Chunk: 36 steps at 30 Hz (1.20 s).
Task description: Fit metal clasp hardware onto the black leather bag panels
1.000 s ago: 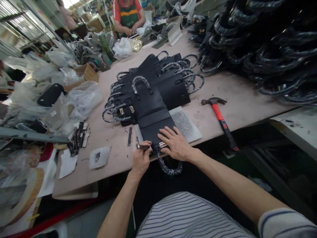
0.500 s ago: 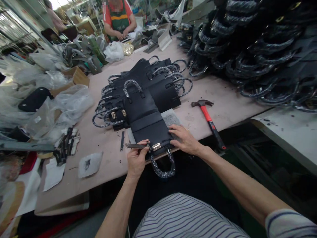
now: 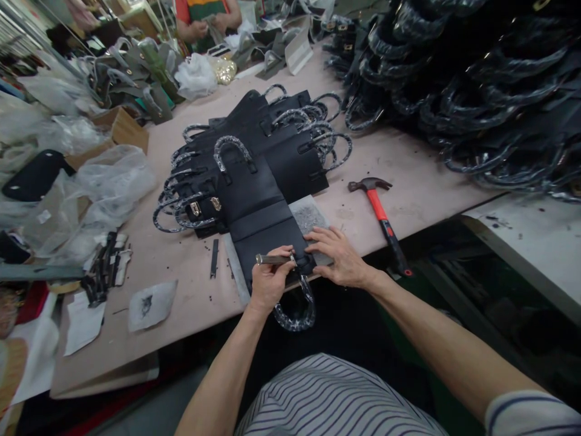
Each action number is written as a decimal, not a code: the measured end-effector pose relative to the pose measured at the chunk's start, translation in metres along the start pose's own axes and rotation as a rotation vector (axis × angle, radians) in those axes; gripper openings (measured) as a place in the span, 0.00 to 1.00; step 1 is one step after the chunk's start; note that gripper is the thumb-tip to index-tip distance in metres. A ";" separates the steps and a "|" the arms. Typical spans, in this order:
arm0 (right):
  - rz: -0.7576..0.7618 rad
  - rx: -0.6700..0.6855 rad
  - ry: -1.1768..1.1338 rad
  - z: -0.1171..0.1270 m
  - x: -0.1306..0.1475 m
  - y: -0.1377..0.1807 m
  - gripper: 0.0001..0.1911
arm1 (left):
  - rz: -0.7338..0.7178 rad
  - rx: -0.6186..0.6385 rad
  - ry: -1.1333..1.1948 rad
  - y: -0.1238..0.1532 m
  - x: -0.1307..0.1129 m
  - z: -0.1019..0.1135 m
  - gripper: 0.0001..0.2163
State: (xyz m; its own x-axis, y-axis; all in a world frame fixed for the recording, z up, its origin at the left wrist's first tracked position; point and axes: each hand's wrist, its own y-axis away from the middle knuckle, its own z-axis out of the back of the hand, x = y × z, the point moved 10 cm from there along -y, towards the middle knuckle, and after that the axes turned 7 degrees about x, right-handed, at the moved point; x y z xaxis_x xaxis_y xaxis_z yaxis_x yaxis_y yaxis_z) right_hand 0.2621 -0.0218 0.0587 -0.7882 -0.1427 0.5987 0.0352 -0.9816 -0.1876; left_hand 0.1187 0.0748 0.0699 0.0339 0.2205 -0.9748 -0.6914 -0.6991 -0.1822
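Observation:
Between thumb and fingers, my left hand (image 3: 269,284) grips a short metal punch-like rod (image 3: 269,259), its right end over the near edge of a black handbag panel (image 3: 267,233). The panel lies flat and unfolded, with a plastic-wrapped handle (image 3: 300,318) hanging past the table edge and another wrapped handle (image 3: 232,143) at its far end. My right hand (image 3: 338,257) rests with fingers spread on the panel's right edge. A pale slab (image 3: 313,212) shows partly beneath the panel. My left hand hides the panel's clasp.
A red-handled claw hammer (image 3: 379,212) lies right of my right hand. More black bag panels (image 3: 299,166) are stacked behind, and a tall pile of bags (image 3: 445,103) stands at right. Left are a dark strip (image 3: 213,259) and a plastic packet (image 3: 152,304). A co-worker's hands (image 3: 209,27) show across the table (image 3: 190,315).
My left hand has moved right along the panel's near edge with the rod, covering the gold clasp seen before. My right hand stays at the panel's right side. The view has tilted slightly down.

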 end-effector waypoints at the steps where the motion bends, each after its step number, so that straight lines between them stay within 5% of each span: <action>1: -0.003 -0.004 0.000 0.001 0.000 0.000 0.21 | -0.014 0.010 -0.014 0.000 -0.002 -0.001 0.06; 15: -0.016 -0.005 -0.006 0.003 0.002 -0.001 0.21 | -0.124 0.135 -0.150 0.003 -0.013 -0.014 0.05; 36: -0.020 -0.017 -0.016 0.007 0.005 -0.001 0.20 | -0.203 0.115 -0.378 0.012 -0.023 -0.020 0.04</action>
State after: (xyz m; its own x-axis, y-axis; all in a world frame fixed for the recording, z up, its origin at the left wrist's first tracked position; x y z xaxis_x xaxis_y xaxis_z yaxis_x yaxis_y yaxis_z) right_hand 0.2624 -0.0221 0.0669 -0.7789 -0.1256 0.6144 0.0094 -0.9820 -0.1887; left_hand 0.1246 0.0477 0.0871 -0.0745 0.5937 -0.8012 -0.7743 -0.5408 -0.3287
